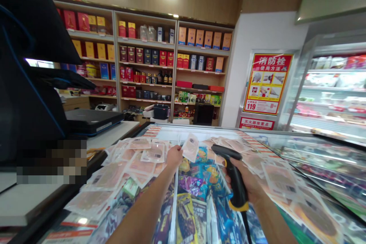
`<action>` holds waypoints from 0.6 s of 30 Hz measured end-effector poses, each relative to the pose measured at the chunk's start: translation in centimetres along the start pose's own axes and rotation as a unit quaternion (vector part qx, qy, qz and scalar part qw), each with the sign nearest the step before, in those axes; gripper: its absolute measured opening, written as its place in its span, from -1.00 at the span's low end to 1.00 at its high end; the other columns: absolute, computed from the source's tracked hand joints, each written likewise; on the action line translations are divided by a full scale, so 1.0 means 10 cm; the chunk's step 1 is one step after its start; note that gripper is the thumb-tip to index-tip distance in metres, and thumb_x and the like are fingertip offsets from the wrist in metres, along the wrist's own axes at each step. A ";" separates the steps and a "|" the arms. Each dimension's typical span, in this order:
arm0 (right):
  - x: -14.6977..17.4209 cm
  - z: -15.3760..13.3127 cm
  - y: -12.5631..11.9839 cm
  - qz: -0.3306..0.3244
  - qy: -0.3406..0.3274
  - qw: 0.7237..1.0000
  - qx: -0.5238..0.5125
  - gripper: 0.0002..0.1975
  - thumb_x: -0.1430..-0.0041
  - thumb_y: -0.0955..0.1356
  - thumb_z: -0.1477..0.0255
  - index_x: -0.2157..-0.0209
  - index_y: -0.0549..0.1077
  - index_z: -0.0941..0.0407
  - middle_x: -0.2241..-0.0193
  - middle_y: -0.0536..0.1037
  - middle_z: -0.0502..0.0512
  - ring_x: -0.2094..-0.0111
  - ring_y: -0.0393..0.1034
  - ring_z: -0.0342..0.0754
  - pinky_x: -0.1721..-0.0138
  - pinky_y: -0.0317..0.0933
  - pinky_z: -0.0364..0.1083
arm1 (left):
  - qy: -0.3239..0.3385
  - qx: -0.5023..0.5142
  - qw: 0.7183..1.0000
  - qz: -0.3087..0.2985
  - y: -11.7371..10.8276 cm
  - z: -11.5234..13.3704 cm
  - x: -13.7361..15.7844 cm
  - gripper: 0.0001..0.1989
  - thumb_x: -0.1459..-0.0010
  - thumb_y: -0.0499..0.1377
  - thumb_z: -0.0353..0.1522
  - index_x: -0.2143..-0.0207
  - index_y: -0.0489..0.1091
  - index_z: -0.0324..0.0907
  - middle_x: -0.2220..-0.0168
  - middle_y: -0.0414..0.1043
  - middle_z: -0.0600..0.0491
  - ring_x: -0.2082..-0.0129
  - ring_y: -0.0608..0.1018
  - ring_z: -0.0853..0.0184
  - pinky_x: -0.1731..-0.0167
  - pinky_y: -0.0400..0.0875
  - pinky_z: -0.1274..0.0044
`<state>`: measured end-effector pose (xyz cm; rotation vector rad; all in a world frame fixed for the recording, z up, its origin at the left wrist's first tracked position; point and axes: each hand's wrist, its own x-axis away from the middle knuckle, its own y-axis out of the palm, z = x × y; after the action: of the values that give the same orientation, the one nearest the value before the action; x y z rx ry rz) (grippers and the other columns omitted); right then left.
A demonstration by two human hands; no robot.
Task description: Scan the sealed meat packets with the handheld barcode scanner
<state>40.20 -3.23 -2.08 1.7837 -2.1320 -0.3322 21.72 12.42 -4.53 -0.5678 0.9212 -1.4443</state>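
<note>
Just above the colourful wrapped packs, your right hand is wrapped around the handle of the black scanner, so keep its head steady and aimed across at the clear packet, whose left edge your left hand pinches between the similar packets spread to either side. Keep that pinch off the dark printed patch, too small to read here, and hold it flat towards the scanner; stocked shelves stand well beyond.
</note>
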 end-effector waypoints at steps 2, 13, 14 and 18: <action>-0.01 0.00 0.01 -0.002 0.002 1.000 0.001 -0.77 0.08 0.27 0.27 0.45 0.30 0.15 0.67 0.38 -0.05 0.73 0.22 -0.25 0.76 0.13 -0.24 | -0.008 -0.001 1.000 0.008 -0.05 -0.04 -0.01 -0.73 -0.05 -0.01 -0.31 0.19 0.25 -0.23 0.19 0.29 0.00 0.25 0.38 0.36 0.27 0.30 0.40; 0.03 0.02 0.26 -0.011 0.002 0.999 0.039 -0.77 0.08 0.27 0.27 0.51 0.31 0.18 0.68 0.40 -0.01 0.75 0.22 -0.24 0.76 0.15 -0.24 | -0.037 -0.005 0.999 0.039 -0.30 -0.24 0.00 -0.73 -0.05 -0.01 -0.31 0.19 0.25 -0.23 0.19 0.29 0.00 0.25 0.39 0.36 0.28 0.30 0.40; 0.03 0.03 0.29 -0.013 0.004 0.999 0.044 -0.76 0.08 0.26 0.26 0.50 0.32 0.18 0.69 0.40 0.00 0.75 0.21 -0.24 0.76 0.15 -0.23 | -0.035 -0.005 0.998 0.042 -0.29 -0.25 0.01 -0.73 -0.05 -0.01 -0.31 0.19 0.25 -0.23 0.19 0.29 0.00 0.25 0.39 0.36 0.28 0.30 0.40; -0.01 0.07 0.34 -0.024 0.014 0.999 0.047 -0.72 0.09 0.26 0.23 0.53 0.33 0.20 0.72 0.38 0.00 0.75 0.22 -0.24 0.75 0.14 -0.24 | -0.033 -0.005 0.998 0.051 -0.30 -0.28 -0.01 -0.73 -0.06 -0.01 -0.31 0.19 0.25 -0.23 0.20 0.30 0.00 0.27 0.39 0.37 0.29 0.31 0.40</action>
<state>36.88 -2.57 -1.37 1.8827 -2.1196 -0.2203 17.76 12.77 -3.64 -0.5653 0.8934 -1.3234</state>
